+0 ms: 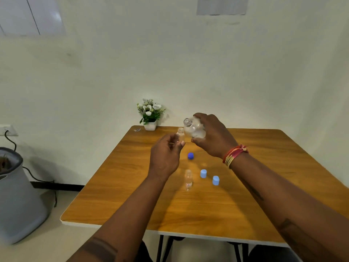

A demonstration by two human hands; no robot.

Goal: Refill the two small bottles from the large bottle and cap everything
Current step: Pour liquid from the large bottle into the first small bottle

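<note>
Two small bottles are uncapped: my left hand [166, 150] holds one small bottle [180, 133] upright, my right hand [211, 135] tips the large bottle [194, 128] toward it. Second bottle [188, 179] waits mid-worktop [132, 186]; three caps [203, 173] lie loose, so pouring and capping remain.

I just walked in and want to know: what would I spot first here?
Two hands meet over the wooden table: the right hand tilts a large clear plastic bottle toward a small clear bottle gripped by the left hand. Three blue caps lie loose nearby.
</note>
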